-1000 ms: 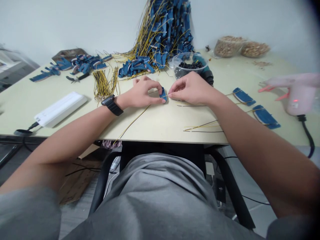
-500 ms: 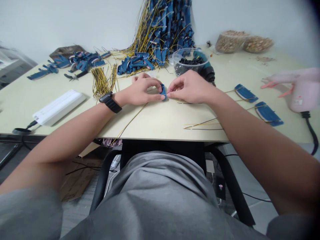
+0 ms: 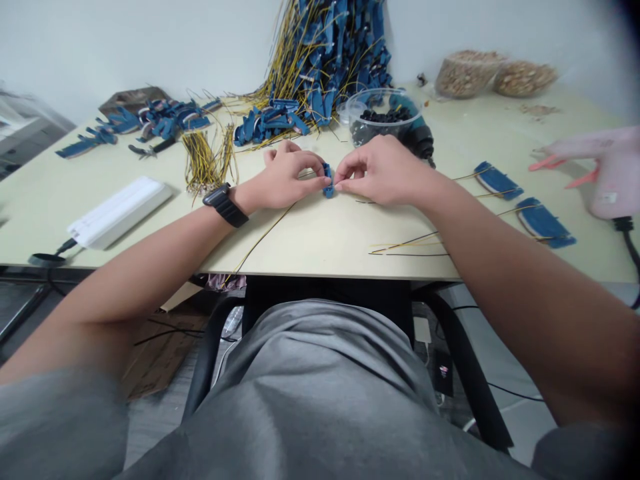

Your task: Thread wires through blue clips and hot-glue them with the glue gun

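My left hand [image 3: 283, 179], with a black watch on its wrist, and my right hand [image 3: 381, 170] meet at the middle of the table [image 3: 320, 233]. Both pinch a small blue piece [image 3: 327, 181] between their fingertips, fingers curled closed. A thin yellow wire [image 3: 260, 243] runs from under my left hand toward the table's front edge. More thin wires [image 3: 405, 247] lie on the table below my right forearm.
A tall heap of blue pieces with yellow wires [image 3: 325, 60] leans on the back wall. A clear bowl of dark bits [image 3: 383, 119] stands behind my hands. Finished blue pieces [image 3: 545, 222] and a pink glue gun [image 3: 600, 175] lie right; a white box [image 3: 120, 210] and wire bundle [image 3: 205, 160] lie left.
Both hands keep their pinch on the blue piece; their fingers shift only slightly. The view has drifted a little.
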Demonstrator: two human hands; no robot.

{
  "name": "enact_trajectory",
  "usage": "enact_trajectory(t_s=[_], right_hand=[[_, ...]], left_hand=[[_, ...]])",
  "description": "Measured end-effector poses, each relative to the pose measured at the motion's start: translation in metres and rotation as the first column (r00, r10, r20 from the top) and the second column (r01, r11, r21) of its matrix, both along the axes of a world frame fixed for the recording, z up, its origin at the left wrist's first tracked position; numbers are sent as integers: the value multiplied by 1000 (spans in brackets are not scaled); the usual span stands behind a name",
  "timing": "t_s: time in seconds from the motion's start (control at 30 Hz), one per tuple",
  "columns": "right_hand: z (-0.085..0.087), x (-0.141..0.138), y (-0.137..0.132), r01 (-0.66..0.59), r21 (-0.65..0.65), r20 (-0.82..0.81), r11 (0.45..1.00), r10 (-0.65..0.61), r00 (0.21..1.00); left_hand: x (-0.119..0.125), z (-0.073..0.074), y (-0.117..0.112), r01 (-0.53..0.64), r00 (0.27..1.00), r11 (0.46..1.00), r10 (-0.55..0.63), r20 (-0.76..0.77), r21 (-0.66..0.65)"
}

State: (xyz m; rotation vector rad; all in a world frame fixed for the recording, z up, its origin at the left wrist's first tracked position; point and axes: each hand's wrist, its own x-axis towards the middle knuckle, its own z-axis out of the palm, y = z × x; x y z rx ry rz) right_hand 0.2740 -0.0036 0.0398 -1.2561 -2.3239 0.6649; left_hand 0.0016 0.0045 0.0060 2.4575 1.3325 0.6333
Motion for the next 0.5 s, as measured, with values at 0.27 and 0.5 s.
enact_trajectory(t_s=[0.27,0.5], right_hand=[[-1,0,-3,1,-11,-22,1000,-1,1000],[-4,0,-5,-33,122,70,992,25,997]], left_hand=[[0,0,-2,1,1000,1000,-1,7,9],[2,0,-3,-12,1000,1000,12,-14,-4]])
